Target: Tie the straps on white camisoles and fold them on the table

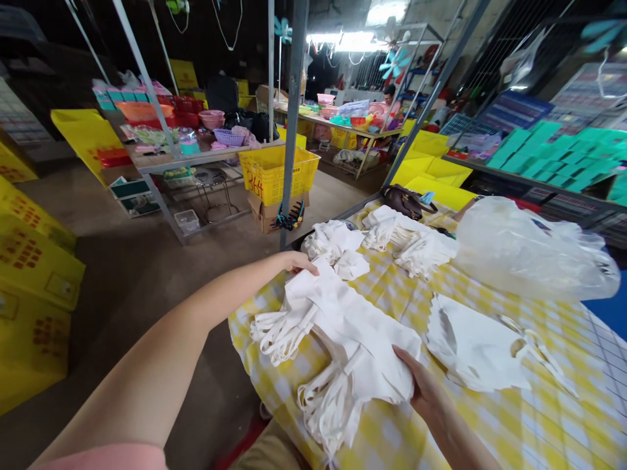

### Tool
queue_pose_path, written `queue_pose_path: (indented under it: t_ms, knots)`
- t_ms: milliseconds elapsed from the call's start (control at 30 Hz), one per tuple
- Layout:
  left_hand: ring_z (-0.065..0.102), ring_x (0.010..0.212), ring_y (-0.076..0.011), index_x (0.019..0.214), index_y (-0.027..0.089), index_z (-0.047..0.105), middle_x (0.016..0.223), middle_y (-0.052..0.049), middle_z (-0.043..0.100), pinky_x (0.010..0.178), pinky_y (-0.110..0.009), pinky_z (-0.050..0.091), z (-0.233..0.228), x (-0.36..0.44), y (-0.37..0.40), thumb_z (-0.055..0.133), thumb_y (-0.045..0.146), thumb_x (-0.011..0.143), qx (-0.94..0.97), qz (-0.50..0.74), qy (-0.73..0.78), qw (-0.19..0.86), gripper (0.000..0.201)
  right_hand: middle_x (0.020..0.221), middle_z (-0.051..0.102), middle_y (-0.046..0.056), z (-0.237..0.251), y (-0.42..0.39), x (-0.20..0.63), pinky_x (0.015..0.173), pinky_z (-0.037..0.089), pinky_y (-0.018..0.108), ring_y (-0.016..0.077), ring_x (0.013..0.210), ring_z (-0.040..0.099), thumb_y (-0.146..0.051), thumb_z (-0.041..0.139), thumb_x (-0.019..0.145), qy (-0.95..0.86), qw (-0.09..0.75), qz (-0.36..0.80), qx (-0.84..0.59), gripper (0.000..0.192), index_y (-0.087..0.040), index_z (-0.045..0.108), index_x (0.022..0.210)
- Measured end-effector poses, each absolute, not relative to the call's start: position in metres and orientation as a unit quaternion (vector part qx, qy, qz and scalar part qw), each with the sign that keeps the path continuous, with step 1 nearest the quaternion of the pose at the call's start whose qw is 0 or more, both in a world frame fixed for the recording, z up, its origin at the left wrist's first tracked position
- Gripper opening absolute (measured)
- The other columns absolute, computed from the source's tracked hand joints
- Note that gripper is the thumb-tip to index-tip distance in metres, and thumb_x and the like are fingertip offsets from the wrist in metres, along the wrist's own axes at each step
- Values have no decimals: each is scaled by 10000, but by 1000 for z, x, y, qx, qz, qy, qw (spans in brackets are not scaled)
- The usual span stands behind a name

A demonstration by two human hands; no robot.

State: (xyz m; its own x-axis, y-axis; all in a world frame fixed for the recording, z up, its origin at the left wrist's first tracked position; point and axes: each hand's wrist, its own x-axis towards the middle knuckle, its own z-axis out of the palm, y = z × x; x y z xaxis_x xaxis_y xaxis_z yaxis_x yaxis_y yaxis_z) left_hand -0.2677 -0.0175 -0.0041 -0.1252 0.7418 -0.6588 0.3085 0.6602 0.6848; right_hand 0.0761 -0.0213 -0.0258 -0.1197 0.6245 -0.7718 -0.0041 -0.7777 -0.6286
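A stack of white cloth pieces with bunched cords (343, 303) lies across the near part of the table, its cords gathered in two bundles toward me. My left hand (300, 262) grips the stack's far left corner, thumb on top. At its right end, my right hand (416, 378) holds the edge with the thumb above and the other fingers hidden underneath. Right of that hand, a flat white cloth piece (475, 346) with a jagged edge and a loose cord lies apart. More white cloth bundles (411, 238) are heaped behind the stack, some close to my left hand.
A yellow checked cloth (392, 437) covers the table. A clear plastic bag (533, 251) and a dark handbag (406, 201) sit at its far side. A grey metal post (292, 124) rises at the far left corner. Beyond stands a yellow crate (274, 176); a person sits at a distant table.
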Motion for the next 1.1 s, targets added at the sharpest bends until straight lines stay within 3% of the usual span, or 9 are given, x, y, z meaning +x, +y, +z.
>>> queue_pose_path:
  t_ms: [433, 700, 933, 1100]
  knots:
    - [647, 779, -213, 676, 124, 605, 799, -99, 699, 573, -246, 501, -9, -270, -27, 810, 257, 435, 323, 210, 697, 604, 343, 661, 706, 2, -21, -29, 81, 705, 568, 283, 183, 623, 675, -204, 664, 722, -186, 266, 723, -610, 365, -148, 565, 1069]
    - [643, 772, -246, 606, 134, 577, 685, -85, 686, 568, -256, 492, -11, -262, -40, 774, 276, 432, 330, 251, 716, 561, 298, 688, 708, 61, -19, -32, 71, 727, 552, 320, 238, 751, 680, -250, 713, 654, -177, 242, 746, -594, 349, -125, 593, 958]
    - [638, 691, -231, 726, 120, 625, 710, -60, 682, 497, -239, 453, -2, -249, -62, 743, 332, 488, 352, 356, 697, 513, 340, 700, 706, 70, -14, -41, 66, 698, 553, 335, 273, 773, 674, -359, 752, 568, -239, 265, 735, -577, 450, -127, 600, 922]
    - [639, 783, -237, 868, 113, 633, 873, -78, 690, 581, -251, 482, 29, -241, -81, 741, 399, 524, 376, 445, 642, 498, 460, 737, 708, 76, 12, -42, 71, 660, 547, 326, 269, 742, 673, -405, 764, 541, -326, 325, 688, -561, 576, -120, 572, 1004]
